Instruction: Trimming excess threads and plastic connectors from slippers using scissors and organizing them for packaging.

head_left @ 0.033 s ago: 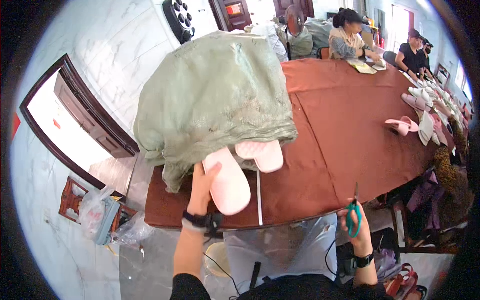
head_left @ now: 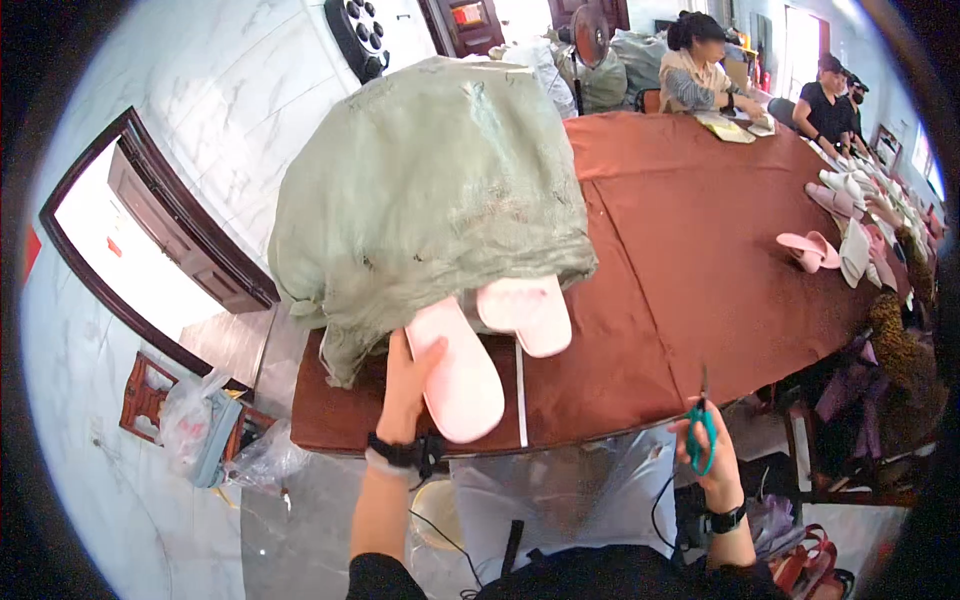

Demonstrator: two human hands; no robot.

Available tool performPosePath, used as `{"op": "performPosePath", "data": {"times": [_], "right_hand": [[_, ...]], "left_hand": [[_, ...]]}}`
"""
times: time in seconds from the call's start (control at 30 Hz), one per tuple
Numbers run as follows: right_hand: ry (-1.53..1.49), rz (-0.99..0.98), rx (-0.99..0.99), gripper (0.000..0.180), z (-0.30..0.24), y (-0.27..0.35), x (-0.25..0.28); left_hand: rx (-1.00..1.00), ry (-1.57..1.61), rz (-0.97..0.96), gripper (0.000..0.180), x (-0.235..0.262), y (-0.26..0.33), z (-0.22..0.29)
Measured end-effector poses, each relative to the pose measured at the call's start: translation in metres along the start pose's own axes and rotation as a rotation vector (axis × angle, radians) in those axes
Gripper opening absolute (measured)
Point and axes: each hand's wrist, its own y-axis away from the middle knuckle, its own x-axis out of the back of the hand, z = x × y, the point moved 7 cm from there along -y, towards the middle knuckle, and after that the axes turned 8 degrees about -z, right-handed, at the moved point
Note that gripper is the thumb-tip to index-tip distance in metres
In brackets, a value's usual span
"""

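A pale pink slipper (head_left: 458, 385) sticks out of the open mouth of a large grey-green woven sack (head_left: 430, 180) on the table. My left hand (head_left: 408, 375) grips this slipper at its left edge, thumb on top. Beside it, a second pink slipper (head_left: 540, 318) pokes out of the sack; its rear part is hidden inside. My right hand (head_left: 708, 450) is closed round the teal handles of a small pair of scissors (head_left: 702, 437), blades pointing up, near the table's front edge.
A brown cloth covers the long table (head_left: 690, 240). Many pink and white slippers (head_left: 845, 200) lie along its right side, one pink slipper (head_left: 808, 250) apart from them. A person (head_left: 695, 75) handles papers at the far end, more people stand beyond. Plastic bags (head_left: 190, 425) sit at the left.
Both pink slippers stand slightly farther out of the sack, toward me. My left hand has shifted a little nearer with its slipper. My right hand turns the scissors slightly.
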Motion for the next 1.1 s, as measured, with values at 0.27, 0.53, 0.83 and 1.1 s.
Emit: {"op": "performPosePath", "data": {"times": [0.27,0.53,0.83,1.1], "right_hand": [[0.693,-0.280,0.109,0.042,0.007,-0.051,-0.106],[1.194,-0.488,0.196,0.039,0.018,-0.092,-0.157],[0.372,-0.189,0.064,0.039,-0.031,-0.095,-0.104],[0.100,-0.021,0.126,0.027,-0.074,-0.095,-0.108]], "left_hand": [[0.205,0.008,-0.080,0.068,-0.017,0.122,-0.014],[0.194,0.054,0.136,0.050,0.013,0.144,-0.025],[0.110,-0.372,-0.069,0.056,0.006,0.147,0.006],[-0.254,-0.550,-0.040,0.045,-0.021,0.118,0.033]]}}
